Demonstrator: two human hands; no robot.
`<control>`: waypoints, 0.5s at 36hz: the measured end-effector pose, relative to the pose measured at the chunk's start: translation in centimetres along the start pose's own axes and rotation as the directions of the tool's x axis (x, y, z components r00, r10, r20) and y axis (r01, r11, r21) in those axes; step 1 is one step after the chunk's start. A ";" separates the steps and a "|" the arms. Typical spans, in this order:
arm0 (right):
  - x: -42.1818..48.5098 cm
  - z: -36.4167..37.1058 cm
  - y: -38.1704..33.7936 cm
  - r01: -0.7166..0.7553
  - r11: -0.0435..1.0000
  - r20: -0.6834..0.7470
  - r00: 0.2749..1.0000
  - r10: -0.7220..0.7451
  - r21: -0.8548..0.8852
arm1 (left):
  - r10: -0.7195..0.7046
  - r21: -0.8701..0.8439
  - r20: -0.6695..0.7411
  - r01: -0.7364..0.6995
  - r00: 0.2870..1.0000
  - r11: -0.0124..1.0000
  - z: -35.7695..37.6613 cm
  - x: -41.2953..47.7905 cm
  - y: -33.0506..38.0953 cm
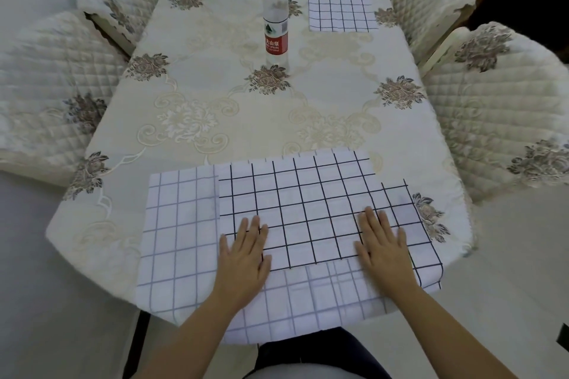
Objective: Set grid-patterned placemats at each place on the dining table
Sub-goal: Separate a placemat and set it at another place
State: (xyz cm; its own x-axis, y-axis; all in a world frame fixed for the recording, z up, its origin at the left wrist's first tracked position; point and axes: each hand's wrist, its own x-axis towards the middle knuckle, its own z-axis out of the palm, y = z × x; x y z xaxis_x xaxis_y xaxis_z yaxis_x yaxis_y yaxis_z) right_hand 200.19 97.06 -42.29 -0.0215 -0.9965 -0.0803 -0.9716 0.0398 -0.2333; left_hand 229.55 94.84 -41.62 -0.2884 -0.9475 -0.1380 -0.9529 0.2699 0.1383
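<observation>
The left hand (243, 258) and right hand (385, 246) lie flat with fingers straight, pressing the top placemat (308, 209) near its near corners. It rests on other placemats (178, 240) that stick out to the left and hang over the table (215, 71) edge, all well nearer than the bottle (276, 18). A single placemat (340, 6) lies right of the bottle.

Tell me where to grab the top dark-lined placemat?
Pinch the top placemat at its near edge, from the person's side. It lies flat and thin on lighter mats, so only edges offer a hold; left hand and right hand rest there.
</observation>
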 end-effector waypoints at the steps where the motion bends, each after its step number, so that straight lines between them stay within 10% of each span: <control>1: 0.0 -0.2 -0.1 0.000 1.000 0.008 1.000 0.000 -0.005 | 0.013 0.009 -0.004 -0.013 1.000 1.000 0.0 0.0 0.1; 9: 0.0 -1.8 -3.5 0.422 0.896 0.031 0.906 -0.421 -0.139 | 0.393 0.009 -0.070 -0.393 0.917 0.919 -1.5 0.5 4.5; 18: 0.8 -1.5 -4.7 0.526 0.844 -0.043 0.845 -0.533 -0.106 | 0.407 0.036 -0.042 -0.406 0.912 0.913 -1.1 1.5 5.4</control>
State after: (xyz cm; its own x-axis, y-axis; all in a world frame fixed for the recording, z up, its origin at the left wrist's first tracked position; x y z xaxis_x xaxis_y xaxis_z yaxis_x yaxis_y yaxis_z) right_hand 204.38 96.00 -39.76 0.4894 -0.8665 0.0982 -0.8559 -0.4988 -0.1363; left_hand 224.01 94.67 -40.02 -0.6469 -0.7620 -0.0283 -0.7568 0.6370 0.1466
